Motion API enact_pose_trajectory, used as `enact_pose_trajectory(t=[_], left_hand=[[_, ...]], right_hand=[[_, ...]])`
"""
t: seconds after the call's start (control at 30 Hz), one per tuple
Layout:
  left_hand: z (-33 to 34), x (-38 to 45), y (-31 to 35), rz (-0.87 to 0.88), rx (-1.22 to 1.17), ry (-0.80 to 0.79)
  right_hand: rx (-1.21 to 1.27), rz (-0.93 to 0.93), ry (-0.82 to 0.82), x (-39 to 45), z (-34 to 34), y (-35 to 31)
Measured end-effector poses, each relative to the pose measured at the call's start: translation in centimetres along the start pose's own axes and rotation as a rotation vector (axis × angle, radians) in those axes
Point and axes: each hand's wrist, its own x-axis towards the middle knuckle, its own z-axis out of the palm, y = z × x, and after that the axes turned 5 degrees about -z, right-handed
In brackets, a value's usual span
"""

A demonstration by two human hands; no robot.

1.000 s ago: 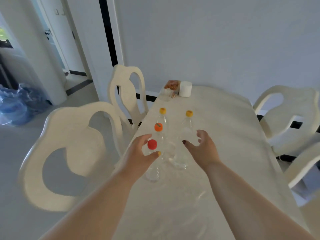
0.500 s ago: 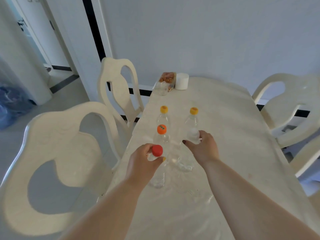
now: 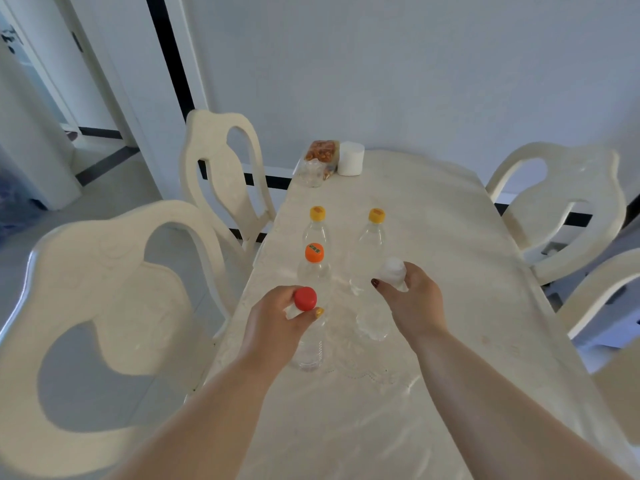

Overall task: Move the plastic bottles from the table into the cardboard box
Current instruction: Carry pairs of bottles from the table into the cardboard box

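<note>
A person's two bare arms reach across a cream table (image 3: 450, 237) where five clear plastic bottles stand upright in a loose cluster near its left edge. The left hand (image 3: 273, 327) has its fingers and thumb closed around the neck of the red-capped bottle (image 3: 306, 337), just under the cap, with the bottle's base still on the tabletop. The right hand (image 3: 412, 303) is wrapped around the neck of the white-capped bottle (image 3: 375, 323), fingers clamped below the pale cap; that bottle also appears to rest on the table, though its clear body is hard to trace against the surface.

At about 12 o'clock from the left hand stands the orange-capped bottle (image 3: 314, 268), just behind the red-capped one. Farther back along the same line is a yellow-capped bottle (image 3: 317, 226), and at roughly 1 o'clock from the orange cap, well apart from it, a second yellow-capped bottle (image 3: 372, 244) stands just beyond the right hand.

At the far end of the table, near its left corner, sit a snack packet (image 3: 320, 150), a small clear jar (image 3: 313, 173) in front of it, and a white roll (image 3: 350, 158) just to the right of both.

Cream chairs ring the table: one chair (image 3: 104, 271) at 9 o'clock of the hands, another chair back (image 3: 221, 174) at 11 o'clock, and a chair on the right (image 3: 561, 202) at 2 o'clock. The cardboard box does not appear in the view.
</note>
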Motion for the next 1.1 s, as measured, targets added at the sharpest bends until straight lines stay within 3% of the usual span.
enact_pose_trajectory(t=[0.4,0.63,0.9,1.1], left_hand=[[-0.3,-2.1,6.0,0.282,-0.01,-0.19],[2.5,-6.4,12.4,0.458,-0.053,-0.4],[11.6,-15.3,19.8,0.684,-0.071,-0.782],[19.1,-24.1,23.8,0.795,-0.12,-0.978]], right_hand=[[-0.057,-0.155,0.141,-5.5,-7.7,-5.4],[-0.111,-0.162,0.304,-12.8,-15.8,-8.2],[-0.304,-0.091,0.616,-24.3,-28.8,-8.6],[-0.363,0.041,0.784,-33.0,-38.1,-7.5]])
